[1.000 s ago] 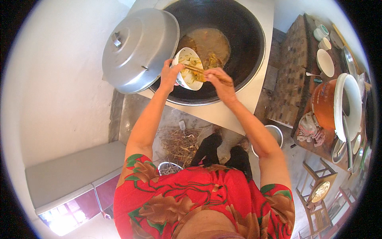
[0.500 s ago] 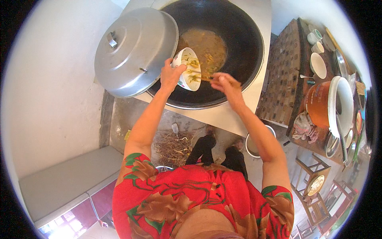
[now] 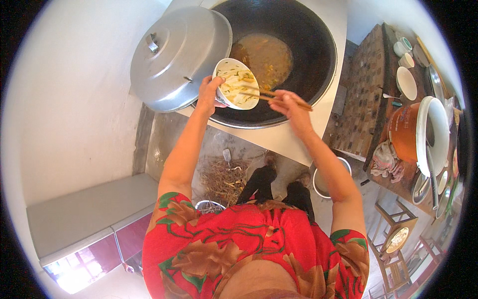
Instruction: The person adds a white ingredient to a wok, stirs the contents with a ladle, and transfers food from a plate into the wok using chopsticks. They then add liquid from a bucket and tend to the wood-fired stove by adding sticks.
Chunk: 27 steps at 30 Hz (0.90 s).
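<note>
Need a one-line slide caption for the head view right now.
Left hand tilts a white bowl of food over a big black wok while the right hand works chopsticks in it.

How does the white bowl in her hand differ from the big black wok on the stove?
The white bowl is small and pale; the wok is wide and black. The bowl is held tilted by the left hand, while the wok sits level in the stove. The bowl holds noodle-like strips; the wok holds brownish broth. Both are round and hold food.

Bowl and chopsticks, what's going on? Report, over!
Left hand grips the white bowl, tilted over the big black wok. Right hand holds chopsticks reaching into the bowl's food. Metal lid sits beside the bowl, not blocking.
</note>
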### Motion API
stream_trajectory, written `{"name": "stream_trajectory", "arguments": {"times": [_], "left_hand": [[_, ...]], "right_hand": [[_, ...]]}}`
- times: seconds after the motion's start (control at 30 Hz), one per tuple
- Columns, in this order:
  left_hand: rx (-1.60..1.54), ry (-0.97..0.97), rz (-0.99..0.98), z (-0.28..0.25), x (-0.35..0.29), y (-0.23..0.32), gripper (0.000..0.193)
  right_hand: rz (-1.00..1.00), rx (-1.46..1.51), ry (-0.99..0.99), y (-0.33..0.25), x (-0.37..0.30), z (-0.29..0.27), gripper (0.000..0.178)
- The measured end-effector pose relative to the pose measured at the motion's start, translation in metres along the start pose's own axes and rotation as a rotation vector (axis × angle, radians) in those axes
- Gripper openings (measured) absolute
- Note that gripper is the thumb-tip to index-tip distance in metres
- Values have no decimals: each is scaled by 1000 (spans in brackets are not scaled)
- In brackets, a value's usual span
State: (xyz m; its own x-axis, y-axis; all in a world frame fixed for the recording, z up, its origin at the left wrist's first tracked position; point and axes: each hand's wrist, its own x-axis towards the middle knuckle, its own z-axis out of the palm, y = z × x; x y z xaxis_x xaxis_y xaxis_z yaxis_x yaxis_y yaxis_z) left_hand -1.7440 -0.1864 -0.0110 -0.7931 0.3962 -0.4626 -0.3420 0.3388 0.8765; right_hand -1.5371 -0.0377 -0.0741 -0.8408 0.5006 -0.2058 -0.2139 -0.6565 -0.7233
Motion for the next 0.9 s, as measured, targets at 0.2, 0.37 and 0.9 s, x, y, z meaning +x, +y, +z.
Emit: {"name": "stream_trajectory", "arguments": {"times": [0.2,0.37,0.9], "left_hand": [[-109,-107,-54,-7,-7,-4,63],[-131,-99,-84,-18,-4,-9,61],[-167,-113,-89,-21,-7,-16,59]], "right_hand": [[-103,-41,5,8,22,-9,20],[-144,-34,68,-8,25,-30,19],[-343,-317,-6,3,-3,35,12]]}}
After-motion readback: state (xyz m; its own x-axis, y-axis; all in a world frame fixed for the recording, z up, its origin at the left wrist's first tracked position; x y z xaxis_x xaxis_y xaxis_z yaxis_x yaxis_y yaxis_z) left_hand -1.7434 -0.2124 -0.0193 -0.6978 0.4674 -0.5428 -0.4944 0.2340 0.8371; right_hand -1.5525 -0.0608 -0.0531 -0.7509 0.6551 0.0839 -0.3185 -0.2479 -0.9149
